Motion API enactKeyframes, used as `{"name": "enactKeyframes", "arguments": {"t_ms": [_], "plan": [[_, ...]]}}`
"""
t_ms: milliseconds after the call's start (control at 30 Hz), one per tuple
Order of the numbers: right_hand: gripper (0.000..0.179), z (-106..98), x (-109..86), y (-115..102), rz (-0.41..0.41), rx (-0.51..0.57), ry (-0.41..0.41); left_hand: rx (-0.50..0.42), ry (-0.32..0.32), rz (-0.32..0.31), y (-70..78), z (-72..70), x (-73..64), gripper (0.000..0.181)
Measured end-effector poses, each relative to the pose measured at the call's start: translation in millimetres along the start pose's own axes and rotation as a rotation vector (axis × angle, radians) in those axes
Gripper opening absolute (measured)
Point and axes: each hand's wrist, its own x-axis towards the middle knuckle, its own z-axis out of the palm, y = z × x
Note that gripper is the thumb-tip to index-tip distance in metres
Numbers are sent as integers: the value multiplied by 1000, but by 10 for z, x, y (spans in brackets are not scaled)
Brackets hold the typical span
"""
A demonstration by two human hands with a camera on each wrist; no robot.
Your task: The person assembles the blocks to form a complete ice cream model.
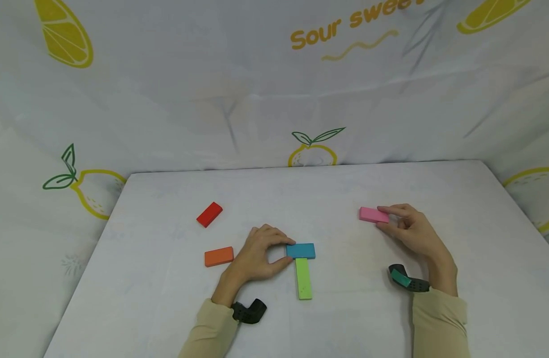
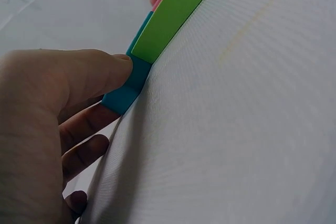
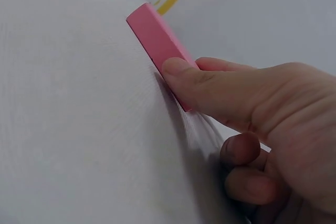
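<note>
My left hand (image 1: pixel 259 252) pinches the left end of a blue block (image 1: pixel 303 250) between thumb and fingers. Just below the blue block in the head view, a light green block (image 1: pixel 303 279) lies lengthwise toward me, its far end against the blue one, so the two form a T. Over on the right, my right hand (image 1: pixel 413 229) grips the right end of a pink block (image 1: pixel 372 215), thumb on the near side and fingers on the far side. The right wrist view shows that pink block (image 3: pixel 157 40) close over the white surface.
An orange block (image 1: pixel 218 256) lies left of my left hand, close to its back. Farther off, a red block (image 1: pixel 209 214) sits at a slant. The white table (image 1: pixel 167 308) meets a lemon-printed cloth (image 1: pixel 189 114) behind. Dark bands (image 1: pixel 249 312) are worn on both wrists.
</note>
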Motion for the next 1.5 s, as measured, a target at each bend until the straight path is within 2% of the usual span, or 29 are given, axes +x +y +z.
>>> {"name": "enactKeyframes", "arguments": {"t_ms": [500, 700, 900, 1300, 1500], "plan": [[37, -5, 8, -111, -11, -55, -76, 13, 1, 18, 2, -3, -1, 28], [35, 23, 28, -171, -38, -31, -93, 12, -2, 15, 0, -8, -4, 28], [36, 59, 48, -268, -23, -54, -130, 4, 2, 18, -10, -3, -5, 28], [35, 158, 107, -353, -70, -8, -155, 11, 1, 24, -16, 2, -3, 28], [35, 233, 129, -433, -66, 19, -199, 6, -2, 14, -11, 0, -5, 28]]}}
